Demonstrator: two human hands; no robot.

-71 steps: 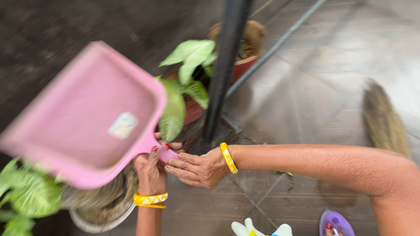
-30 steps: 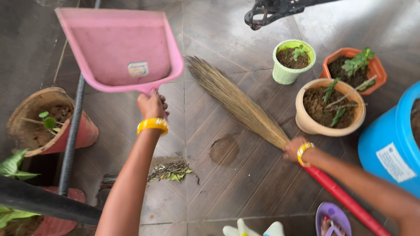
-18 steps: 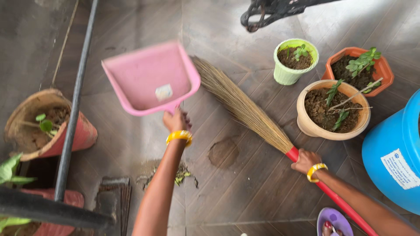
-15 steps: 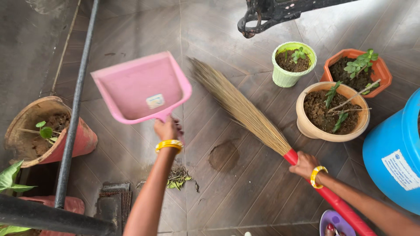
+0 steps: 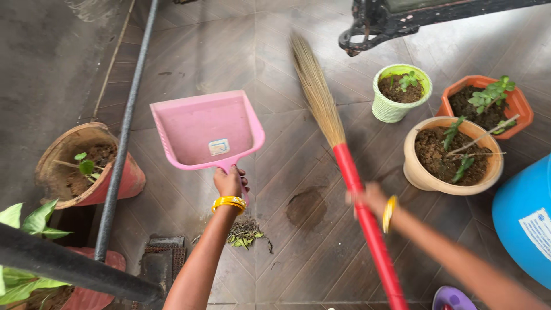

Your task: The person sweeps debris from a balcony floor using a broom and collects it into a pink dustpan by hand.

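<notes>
While my left hand (image 5: 229, 181) gripped the pink dustpan (image 5: 206, 131) by its handle, my blurred right hand (image 5: 370, 198) was closed around the broom (image 5: 344, 166). The litter pile (image 5: 245, 232) lay at six o'clock from the pan, so lowering its lip flat beside the pile seemed best.

The dustpan (image 5: 208, 131) is pink with a small pale sticker. The broom (image 5: 338, 149) has straw-brown bristles and a red handle. Both bangles (image 5: 229, 202) are yellow. The pots are lime green (image 5: 396, 109), orange (image 5: 519, 103) and beige (image 5: 422, 175). The barrel (image 5: 525, 212) is blue. The floor (image 5: 229, 51) has brown-grey tiles.
</notes>
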